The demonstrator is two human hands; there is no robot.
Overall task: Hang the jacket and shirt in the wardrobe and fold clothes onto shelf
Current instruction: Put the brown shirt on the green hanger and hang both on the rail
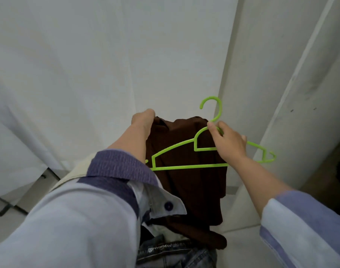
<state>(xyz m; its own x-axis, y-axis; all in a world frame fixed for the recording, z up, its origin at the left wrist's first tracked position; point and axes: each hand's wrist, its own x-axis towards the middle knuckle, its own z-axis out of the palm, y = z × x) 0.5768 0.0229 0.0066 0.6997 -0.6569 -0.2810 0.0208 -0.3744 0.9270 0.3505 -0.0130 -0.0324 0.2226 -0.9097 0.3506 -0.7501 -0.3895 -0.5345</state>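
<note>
Two hands work together at the middle of the view. The left hand (144, 120) grips the top of a dark brown garment (186, 171), fingers curled over its upper edge at about eleven o'clock from the cloth's centre; whether this is the jacket or the shirt cannot be told. The right hand (229, 142) pinches the neck of a green hanger (184, 149) just below its hook, at about two o'clock from the garment, with the hanger lying tilted across the front of the cloth rather than inside it.

The step in hand looks like getting the hanger into the garment. To do it well, the left hand should open the collar so one hanger arm can slide in first, then the other, with the right hand keeping hold near the hook so the frame does not twist. The cloth hangs limp and bunched, so it may slip off a shoulder if the collar is not centred.

Below, at six o'clock, folded jeans (177, 254) and some pale cloth lie in a heap on a white surface (240, 246). White panels (88, 64) fill the background from nine to three o'clock, and a dark metal frame (2, 206) shows at eight o'clock.
</note>
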